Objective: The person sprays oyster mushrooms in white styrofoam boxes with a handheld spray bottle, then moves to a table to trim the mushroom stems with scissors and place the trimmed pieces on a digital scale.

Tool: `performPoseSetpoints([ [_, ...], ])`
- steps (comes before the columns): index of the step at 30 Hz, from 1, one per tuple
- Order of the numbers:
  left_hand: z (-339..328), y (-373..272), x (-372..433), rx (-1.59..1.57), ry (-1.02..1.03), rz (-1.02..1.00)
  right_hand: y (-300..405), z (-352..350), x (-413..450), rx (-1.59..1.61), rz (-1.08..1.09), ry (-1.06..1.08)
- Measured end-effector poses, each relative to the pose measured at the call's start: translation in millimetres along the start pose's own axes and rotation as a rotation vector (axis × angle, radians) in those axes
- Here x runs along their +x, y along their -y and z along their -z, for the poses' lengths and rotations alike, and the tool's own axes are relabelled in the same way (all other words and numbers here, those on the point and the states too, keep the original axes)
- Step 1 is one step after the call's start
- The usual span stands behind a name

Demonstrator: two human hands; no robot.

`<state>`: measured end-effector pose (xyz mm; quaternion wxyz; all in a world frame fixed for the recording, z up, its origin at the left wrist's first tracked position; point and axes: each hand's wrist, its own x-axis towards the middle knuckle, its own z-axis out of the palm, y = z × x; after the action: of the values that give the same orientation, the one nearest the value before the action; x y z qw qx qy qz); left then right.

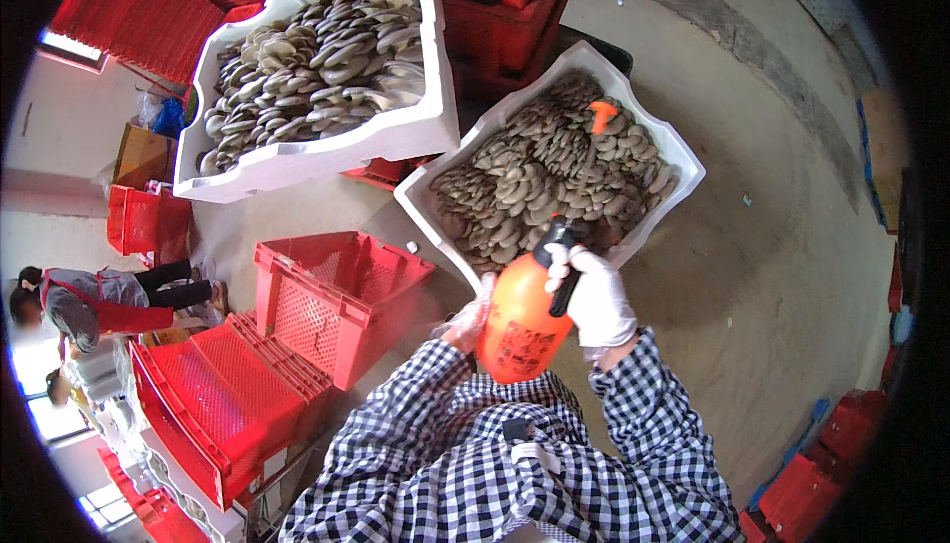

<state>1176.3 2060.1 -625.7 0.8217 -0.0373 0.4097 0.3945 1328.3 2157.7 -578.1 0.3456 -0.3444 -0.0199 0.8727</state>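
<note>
My right hand (597, 294), in a white glove, grips the black handle of an orange pump spray bottle (519, 328). My left hand (473, 317), also gloved, holds the left side of that bottle. The bottle is tilted, its black head over the near rim of a white foam box (672, 205). Oyster mushrooms (519, 179) in grey-brown clusters fill this box. Above them shows an orange T-shaped handle (603, 116); whether it joins the sprayer I cannot tell. A second foam box (349, 139) of larger oyster mushrooms (312, 72) stands at upper left.
Left of me is a red plastic crate (312, 320), beside a stack of nested red crates (237, 387). More red crates (497, 24) are stacked behind the foam boxes. One person (104, 291) stands at far left, with another (63, 387) nearby. Concrete floor (742, 305) extends right.
</note>
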Motion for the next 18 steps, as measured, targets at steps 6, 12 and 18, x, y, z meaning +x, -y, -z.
performPoseSetpoints([
  [6,-23.0,-0.1,39.0,0.131,0.094,0.030,43.6,3.4,-8.6,-0.078,0.146,-0.112],
  [12,-19.1,6.5,78.9,0.006,0.385,-0.032,71.1,0.5,-13.7,-0.193,0.191,-0.151],
  [18,-33.2,-4.3,132.8,-0.064,0.525,0.157,105.9,-1.4,-2.0,-0.167,0.325,-0.283],
])
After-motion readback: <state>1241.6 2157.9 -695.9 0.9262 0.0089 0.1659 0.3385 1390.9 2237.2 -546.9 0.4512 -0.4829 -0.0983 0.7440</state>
